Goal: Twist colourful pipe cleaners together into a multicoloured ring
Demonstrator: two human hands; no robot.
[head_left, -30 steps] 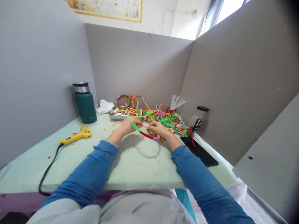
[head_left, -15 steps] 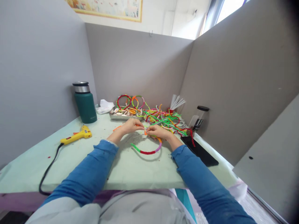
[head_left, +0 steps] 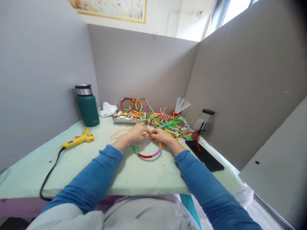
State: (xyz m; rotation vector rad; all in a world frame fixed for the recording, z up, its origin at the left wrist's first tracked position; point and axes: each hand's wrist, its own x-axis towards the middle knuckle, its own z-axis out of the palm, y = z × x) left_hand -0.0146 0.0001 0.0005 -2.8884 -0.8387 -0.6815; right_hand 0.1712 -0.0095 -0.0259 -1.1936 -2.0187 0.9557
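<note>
A hoop wrapped in green, red, pink and orange pipe cleaner (head_left: pixel 146 154) curves down from between my hands over the pale green table (head_left: pixel 134 172). My left hand (head_left: pixel 137 132) is closed, its fingertips pinching the hoop's top end. My right hand (head_left: pixel 161 135) is closed too and pinches the same spot from the right. The two hands touch at the fingertips. A loose orange pipe cleaner (head_left: pixel 118 132) lies on the table just left of my left hand.
A heap of coloured pipe cleaners (head_left: pixel 168 122) lies behind my hands, next to a metal tray (head_left: pixel 127 119) with finished hoops. A yellow glue gun (head_left: pixel 78 140) with black cord lies left, a green flask (head_left: pixel 87 105) behind it. A black phone (head_left: pixel 205 155) and dark-lidded jar (head_left: pixel 203 123) sit right.
The hoop swung from lying flat across my hands to hanging in a loop below them. Both hands drew together and shifted slightly away from me.
</note>
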